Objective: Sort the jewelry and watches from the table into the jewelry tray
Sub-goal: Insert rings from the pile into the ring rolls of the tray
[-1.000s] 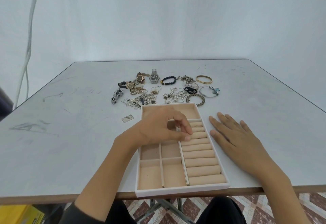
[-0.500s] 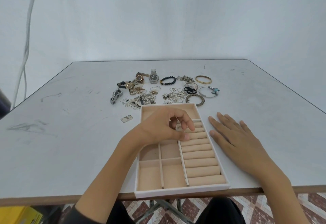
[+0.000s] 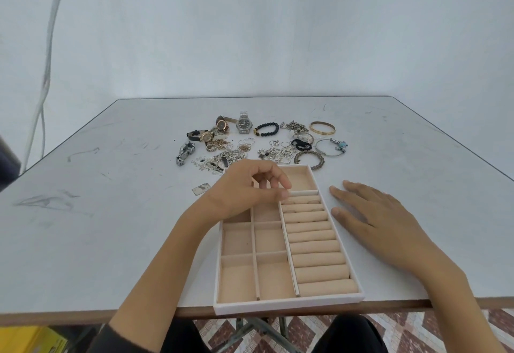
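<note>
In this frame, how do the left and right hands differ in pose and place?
The left hand is over the jewelry tray, the right hand beside it, flat on the table. The left hand's fingers are curled, the right hand's straight and spread. Both are bare and near the tray's far half.

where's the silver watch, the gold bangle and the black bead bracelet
silver watch (image 3: 244,124) head view, on the dark dial
gold bangle (image 3: 322,132) head view, on its near rim
black bead bracelet (image 3: 267,134) head view, on its near beads
</note>
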The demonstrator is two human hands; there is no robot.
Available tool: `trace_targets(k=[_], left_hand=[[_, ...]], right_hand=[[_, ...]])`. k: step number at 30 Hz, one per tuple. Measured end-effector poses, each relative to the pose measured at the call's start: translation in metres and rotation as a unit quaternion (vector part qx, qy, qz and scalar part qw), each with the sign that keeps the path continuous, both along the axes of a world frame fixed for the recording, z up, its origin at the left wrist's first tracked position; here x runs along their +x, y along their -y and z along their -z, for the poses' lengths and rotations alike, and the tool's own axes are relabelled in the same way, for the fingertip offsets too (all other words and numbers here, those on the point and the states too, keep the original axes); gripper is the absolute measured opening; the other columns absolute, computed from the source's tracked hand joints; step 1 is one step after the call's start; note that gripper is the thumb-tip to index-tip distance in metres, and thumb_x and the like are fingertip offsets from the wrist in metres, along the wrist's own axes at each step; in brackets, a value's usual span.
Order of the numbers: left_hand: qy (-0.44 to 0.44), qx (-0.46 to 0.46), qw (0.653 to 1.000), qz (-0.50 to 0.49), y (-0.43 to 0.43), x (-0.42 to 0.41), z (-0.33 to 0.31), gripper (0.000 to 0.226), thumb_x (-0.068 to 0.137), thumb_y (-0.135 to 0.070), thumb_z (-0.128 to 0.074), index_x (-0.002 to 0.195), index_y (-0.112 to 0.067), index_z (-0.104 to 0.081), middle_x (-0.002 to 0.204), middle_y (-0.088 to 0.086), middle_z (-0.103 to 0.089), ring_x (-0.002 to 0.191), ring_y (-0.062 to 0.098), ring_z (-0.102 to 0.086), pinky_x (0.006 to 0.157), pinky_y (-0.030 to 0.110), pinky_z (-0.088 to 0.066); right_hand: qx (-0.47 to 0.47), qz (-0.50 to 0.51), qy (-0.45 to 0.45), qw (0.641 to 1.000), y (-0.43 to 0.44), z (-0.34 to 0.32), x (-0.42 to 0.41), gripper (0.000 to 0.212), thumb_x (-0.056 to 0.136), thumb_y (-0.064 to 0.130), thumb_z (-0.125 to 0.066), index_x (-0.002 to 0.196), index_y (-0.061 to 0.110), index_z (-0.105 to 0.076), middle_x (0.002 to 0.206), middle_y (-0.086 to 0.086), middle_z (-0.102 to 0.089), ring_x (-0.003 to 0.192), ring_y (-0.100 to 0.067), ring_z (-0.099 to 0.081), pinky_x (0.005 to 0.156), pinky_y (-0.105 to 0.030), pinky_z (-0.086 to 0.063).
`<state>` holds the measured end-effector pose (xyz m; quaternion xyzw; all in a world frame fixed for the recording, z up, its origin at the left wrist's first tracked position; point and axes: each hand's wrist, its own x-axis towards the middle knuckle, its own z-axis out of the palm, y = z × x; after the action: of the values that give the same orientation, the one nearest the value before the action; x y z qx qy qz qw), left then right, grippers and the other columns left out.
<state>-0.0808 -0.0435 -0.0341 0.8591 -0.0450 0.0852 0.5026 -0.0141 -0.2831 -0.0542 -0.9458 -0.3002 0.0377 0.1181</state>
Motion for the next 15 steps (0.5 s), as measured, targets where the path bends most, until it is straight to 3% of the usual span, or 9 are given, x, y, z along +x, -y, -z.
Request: trace_targets(k=[3, 7, 10, 13, 15], left_hand=[[-0.004, -0.001, 0.999, -0.050, -0.009, 0.007, 0.000, 0.008, 0.079, -0.009, -0.075, 0.082, -0.016, -0.072, 0.064, -0.014, -0.054, 0.057, 0.001, -0.041, 0.058, 0.006, -0.035], [0.017, 0.018, 0.992, -0.127, -0.025, 0.029, -0.004, 0.015, 0.079, -0.009, -0.073, 0.078, -0.024, -0.070, 0.063, -0.012, -0.054, 0.052, -0.002, -0.042, 0.058, 0.014, -0.036], [0.008, 0.054, 0.983, -0.175, -0.036, 0.054, -0.008, 0.009, 0.081, -0.016, -0.070, 0.082, -0.025, -0.068, 0.066, -0.011, -0.054, 0.056, -0.001, -0.048, 0.061, 0.017, -0.039], [-0.018, 0.157, 0.964, -0.213, -0.042, 0.081, -0.007, 0.011, 0.084, -0.020, -0.064, 0.093, -0.026, -0.066, 0.078, -0.013, -0.061, 0.065, 0.005, -0.053, 0.063, 0.022, -0.040], [-0.031, 0.223, 0.950, -0.218, -0.044, 0.097, -0.003, 0.017, 0.088, -0.017, -0.058, 0.100, -0.027, -0.064, 0.094, -0.010, -0.064, 0.070, 0.009, -0.054, 0.068, 0.026, -0.043]], right_hand=[[-0.018, -0.011, -0.029, 0.999, -0.001, -0.017, 0.011, 0.044, 0.095, 0.052, -0.041, 0.138, 0.042, -0.042, 0.145, 0.015, -0.036, 0.134, -0.006, -0.032, 0.106, -0.032, -0.028], [0.058, 0.002, -0.060, 0.997, -0.018, -0.041, 0.041, 0.018, 0.086, 0.047, -0.058, 0.097, 0.036, -0.068, 0.102, 0.012, -0.063, 0.095, -0.009, -0.057, 0.090, -0.040, -0.047], [0.116, -0.004, -0.012, 0.993, -0.048, -0.049, 0.071, 0.008, 0.083, 0.038, -0.066, 0.086, 0.032, -0.069, 0.090, 0.010, -0.066, 0.086, -0.013, -0.059, 0.082, -0.036, -0.049], [0.117, 0.003, 0.031, 0.993, -0.085, -0.050, 0.098, 0.009, 0.084, 0.028, -0.065, 0.092, 0.026, -0.070, 0.093, 0.007, -0.065, 0.092, -0.018, -0.059, 0.072, -0.029, -0.040], [0.091, 0.000, 0.060, 0.994, -0.109, -0.047, 0.113, 0.014, 0.086, 0.022, -0.061, 0.096, 0.025, -0.069, 0.101, 0.005, -0.064, 0.098, -0.020, -0.059, 0.074, -0.028, -0.039]])
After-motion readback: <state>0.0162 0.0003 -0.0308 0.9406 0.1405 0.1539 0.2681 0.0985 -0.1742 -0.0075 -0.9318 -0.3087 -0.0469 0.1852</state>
